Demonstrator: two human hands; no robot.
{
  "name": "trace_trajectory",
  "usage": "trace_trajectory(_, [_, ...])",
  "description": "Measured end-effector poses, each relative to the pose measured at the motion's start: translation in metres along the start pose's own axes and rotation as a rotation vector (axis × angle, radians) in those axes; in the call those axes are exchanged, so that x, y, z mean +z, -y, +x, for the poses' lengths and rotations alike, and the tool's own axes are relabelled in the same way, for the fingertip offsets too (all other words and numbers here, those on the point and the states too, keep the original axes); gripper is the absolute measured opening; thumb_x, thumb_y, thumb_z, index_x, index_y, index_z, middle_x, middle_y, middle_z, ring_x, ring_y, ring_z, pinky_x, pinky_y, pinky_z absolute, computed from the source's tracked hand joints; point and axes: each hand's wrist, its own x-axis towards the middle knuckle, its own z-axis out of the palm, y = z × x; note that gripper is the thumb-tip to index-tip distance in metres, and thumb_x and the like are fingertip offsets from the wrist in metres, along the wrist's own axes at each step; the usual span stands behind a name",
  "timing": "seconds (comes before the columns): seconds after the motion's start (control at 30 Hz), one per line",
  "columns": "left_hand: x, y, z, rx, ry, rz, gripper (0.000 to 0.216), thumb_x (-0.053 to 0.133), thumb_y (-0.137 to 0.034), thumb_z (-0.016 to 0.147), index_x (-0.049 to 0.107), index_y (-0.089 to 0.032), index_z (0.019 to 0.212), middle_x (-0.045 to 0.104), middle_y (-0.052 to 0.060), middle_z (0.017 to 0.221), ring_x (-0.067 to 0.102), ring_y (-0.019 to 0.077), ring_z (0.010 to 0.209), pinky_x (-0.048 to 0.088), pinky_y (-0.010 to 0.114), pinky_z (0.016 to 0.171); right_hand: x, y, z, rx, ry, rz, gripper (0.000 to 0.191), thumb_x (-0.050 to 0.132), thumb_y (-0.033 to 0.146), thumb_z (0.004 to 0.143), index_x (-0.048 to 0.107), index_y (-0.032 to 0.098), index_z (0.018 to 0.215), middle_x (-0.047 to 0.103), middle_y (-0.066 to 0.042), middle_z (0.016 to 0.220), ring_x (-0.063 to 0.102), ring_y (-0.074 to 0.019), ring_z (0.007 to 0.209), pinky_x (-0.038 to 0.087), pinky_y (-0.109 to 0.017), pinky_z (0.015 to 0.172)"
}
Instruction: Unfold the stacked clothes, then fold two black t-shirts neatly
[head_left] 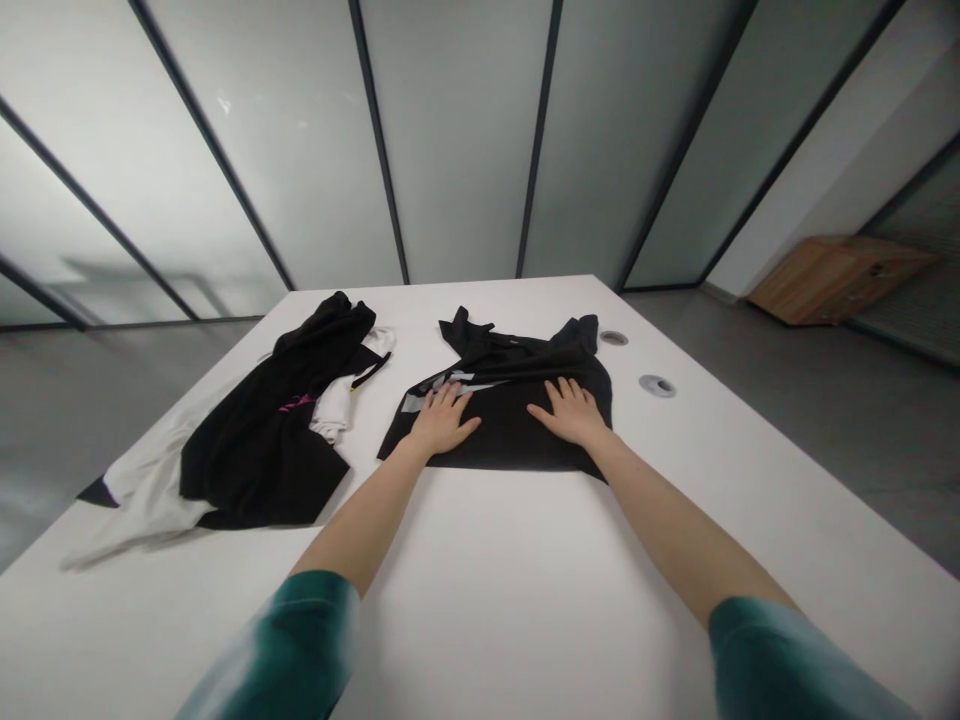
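A black short-sleeved shirt (510,430) lies on the white table in front of me, its upper part bunched into folds and its lower part spread fairly smooth. Grey-white print shows between the folds on the left. My left hand (444,420) rests palm down on the shirt's left side, beside that print, with fingers spread. On the right side, my right hand (571,412) presses flat on the cloth, its fingers also apart. Neither hand grasps anything.
To the left, a heap of black clothing (262,450) with a pink mark overlaps white garments (161,490), which reach the left edge of the white table (480,580). Two round cable grommets (658,386) sit right of the shirt. Beyond stand frosted glass panels (457,140) and a wooden cabinet (817,280).
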Motion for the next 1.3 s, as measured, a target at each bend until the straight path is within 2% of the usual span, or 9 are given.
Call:
trace_trajectory(0.2, [-0.002,0.002,0.006,-0.122,0.037,0.067,0.067,0.044,-0.060,0.091,0.042,-0.024,0.148,0.025,0.015,0.162,0.013,0.0396,0.150,0.006,0.067,0.115,-0.007,0.000,0.010,-0.028,0.088,-0.018,0.085,0.030,0.073,0.090,0.034,0.018,0.155,0.026,-0.012,0.162,0.011,-0.0402,0.150,0.009,-0.059,0.118])
trace_trajectory(0.47, [-0.009,-0.017,-0.015,-0.160,0.218,0.280,0.073,0.024,-0.064,0.095,0.025,-0.024,0.157,0.013,0.011,0.165,0.010,0.0360,0.151,0.013,0.065,0.116,-0.009,-0.004,-0.003,-0.091,0.191,-0.073,0.090,0.022,0.077,0.089,0.023,0.020,0.158,0.015,-0.009,0.165,0.010,-0.0381,0.150,0.013,-0.056,0.119])
trace_trajectory(0.63, [-0.030,-0.042,-0.029,-0.126,0.300,0.334,0.073,0.040,-0.066,0.090,0.042,-0.021,0.148,0.038,0.019,0.155,0.037,0.0420,0.140,0.039,0.058,0.105,-0.016,-0.011,-0.016,-0.146,0.172,-0.092,0.087,0.031,0.076,0.088,0.033,0.021,0.155,0.025,-0.011,0.162,0.020,-0.0385,0.148,0.019,-0.057,0.117])
trace_trajectory(0.73, [-0.041,-0.057,-0.018,-0.043,0.187,0.334,0.054,0.048,-0.055,0.091,0.057,-0.018,0.130,0.062,0.017,0.127,0.059,0.0343,0.118,0.048,0.046,0.097,-0.026,-0.011,-0.013,-0.170,0.102,-0.103,0.077,0.041,0.073,0.087,0.054,0.019,0.141,0.049,-0.016,0.148,0.036,-0.0392,0.140,0.025,-0.056,0.114])
trace_trajectory(0.83, [-0.037,-0.062,0.004,0.041,-0.019,0.300,0.046,0.043,-0.045,0.096,0.056,-0.016,0.129,0.059,0.016,0.132,0.057,0.0283,0.121,0.044,0.039,0.102,-0.030,-0.007,-0.003,-0.194,-0.014,-0.054,0.065,0.038,0.061,0.094,0.058,0.015,0.136,0.055,-0.017,0.140,0.044,-0.0341,0.135,0.032,-0.048,0.112])
trace_trajectory(0.93, [-0.020,-0.051,0.025,0.044,-0.001,0.264,0.059,0.040,-0.050,0.097,0.047,-0.012,0.141,0.043,0.018,0.151,0.042,0.0299,0.138,0.035,0.039,0.112,-0.022,-0.002,0.005,-0.200,-0.006,-0.029,0.067,0.036,0.056,0.097,0.044,0.014,0.148,0.040,-0.016,0.154,0.034,-0.0316,0.143,0.030,-0.045,0.114])
trace_trajectory(1.07, [-0.006,-0.016,0.032,-0.203,0.061,0.252,0.068,0.029,-0.058,0.097,0.037,-0.016,0.150,0.032,0.016,0.159,0.027,0.0325,0.147,0.024,0.047,0.118,-0.009,-0.005,0.007,-0.084,0.141,-0.055,0.076,0.030,0.065,0.096,0.030,0.019,0.156,0.023,-0.014,0.163,0.019,-0.0338,0.149,0.019,-0.051,0.118])
trace_trajectory(1.2, [-0.016,0.018,0.019,-0.356,0.055,0.259,0.072,0.021,-0.061,0.097,0.036,-0.016,0.151,0.032,0.016,0.159,0.029,0.0315,0.146,0.026,0.046,0.115,-0.009,-0.007,0.001,-0.032,0.173,-0.066,0.082,0.027,0.071,0.093,0.026,0.019,0.157,0.018,-0.014,0.164,0.015,-0.0372,0.149,0.016,-0.054,0.118])
trace_trajectory(1.3, [-0.031,0.022,0.011,-0.385,0.046,0.307,0.073,0.021,-0.063,0.096,0.046,-0.014,0.143,0.047,0.019,0.148,0.044,0.0343,0.136,0.037,0.046,0.107,-0.018,0.002,-0.007,-0.092,0.159,-0.079,0.083,0.030,0.074,0.091,0.035,0.019,0.154,0.028,-0.016,0.160,0.025,-0.0395,0.146,0.022,-0.056,0.115])
